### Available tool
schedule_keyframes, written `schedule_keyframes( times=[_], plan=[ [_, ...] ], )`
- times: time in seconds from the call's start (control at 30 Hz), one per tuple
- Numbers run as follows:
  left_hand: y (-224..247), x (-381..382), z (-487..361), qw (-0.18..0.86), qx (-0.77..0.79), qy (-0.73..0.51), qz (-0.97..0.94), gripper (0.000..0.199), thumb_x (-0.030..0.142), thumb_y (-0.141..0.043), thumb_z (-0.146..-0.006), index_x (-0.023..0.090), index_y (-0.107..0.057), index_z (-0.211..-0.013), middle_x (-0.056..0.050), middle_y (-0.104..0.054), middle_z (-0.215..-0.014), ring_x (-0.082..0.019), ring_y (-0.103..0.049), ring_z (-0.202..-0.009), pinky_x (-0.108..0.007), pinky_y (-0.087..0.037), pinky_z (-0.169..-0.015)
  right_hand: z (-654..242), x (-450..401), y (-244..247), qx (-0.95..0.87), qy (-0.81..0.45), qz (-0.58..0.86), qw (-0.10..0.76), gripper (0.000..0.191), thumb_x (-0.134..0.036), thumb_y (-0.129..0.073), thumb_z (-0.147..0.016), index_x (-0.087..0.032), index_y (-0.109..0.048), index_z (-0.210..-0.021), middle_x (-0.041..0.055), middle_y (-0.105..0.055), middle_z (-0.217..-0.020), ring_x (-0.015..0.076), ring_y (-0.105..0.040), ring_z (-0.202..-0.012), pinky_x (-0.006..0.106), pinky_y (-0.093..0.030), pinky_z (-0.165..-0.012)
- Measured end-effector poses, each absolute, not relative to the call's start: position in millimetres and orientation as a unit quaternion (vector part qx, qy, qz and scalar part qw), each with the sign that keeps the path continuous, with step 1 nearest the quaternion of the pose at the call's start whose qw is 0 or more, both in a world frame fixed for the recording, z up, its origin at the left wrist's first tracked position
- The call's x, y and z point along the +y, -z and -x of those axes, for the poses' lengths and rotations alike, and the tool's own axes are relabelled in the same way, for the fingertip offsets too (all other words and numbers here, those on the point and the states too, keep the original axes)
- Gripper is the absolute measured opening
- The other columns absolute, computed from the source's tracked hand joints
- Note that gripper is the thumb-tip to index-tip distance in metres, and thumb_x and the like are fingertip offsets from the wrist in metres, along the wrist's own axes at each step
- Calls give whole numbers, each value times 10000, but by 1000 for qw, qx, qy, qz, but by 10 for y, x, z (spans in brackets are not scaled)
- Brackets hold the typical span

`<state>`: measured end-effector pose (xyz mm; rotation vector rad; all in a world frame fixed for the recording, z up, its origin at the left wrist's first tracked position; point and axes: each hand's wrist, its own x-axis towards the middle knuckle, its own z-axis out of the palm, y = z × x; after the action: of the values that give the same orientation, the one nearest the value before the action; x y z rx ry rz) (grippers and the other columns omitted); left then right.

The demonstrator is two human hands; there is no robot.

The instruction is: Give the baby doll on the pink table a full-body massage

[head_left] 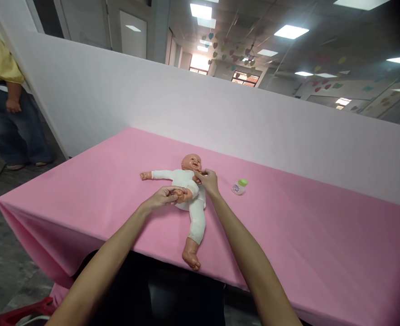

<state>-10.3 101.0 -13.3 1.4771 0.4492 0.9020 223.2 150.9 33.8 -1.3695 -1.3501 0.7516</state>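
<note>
Lying face-up: doll [189,190], white suit | left hand [162,197] grips foot | right hand [208,180] seemingly pinches collar

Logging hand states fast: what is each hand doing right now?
Left hand: closed on the doll's foot.
Right hand: fingers pinched at the doll's chin; the grip cannot be told.

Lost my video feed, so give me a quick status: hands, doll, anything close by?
Left hand gripping the doll by one foot. Right hand pinching at its chest. Doll on its back on pink table. Small bottle lies apart, right.
</note>
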Motion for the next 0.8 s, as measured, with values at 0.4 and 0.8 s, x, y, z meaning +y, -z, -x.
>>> schedule_keyframes(
  times=[0.4,0.8],
  plan=[
    [154,351,957,605,295,-424,-606,468,521,-799,-870,168,-761,-1174,-162,-683,-1265,-285,-633,-1082,-333,-515,-857,-3198,1525,-274,-232,-368,559,706,300,-179,-889,-744,-150,-591,-725,-35,-580,-659,48,-513,-555,134,-465,-494],
    [438,149,1194,610,341,-406,-589,535,565,-799,-851,159,-763,-1198,-170,-698,-1235,-277,-644,-1033,-324,-521,-830,-3399,1375,69,-151,-341,604,704,230,-126,-777,-819,-160,-550,-807,-44,-559,-669,44,-502,-533,111,-431,-431]
  ],
)
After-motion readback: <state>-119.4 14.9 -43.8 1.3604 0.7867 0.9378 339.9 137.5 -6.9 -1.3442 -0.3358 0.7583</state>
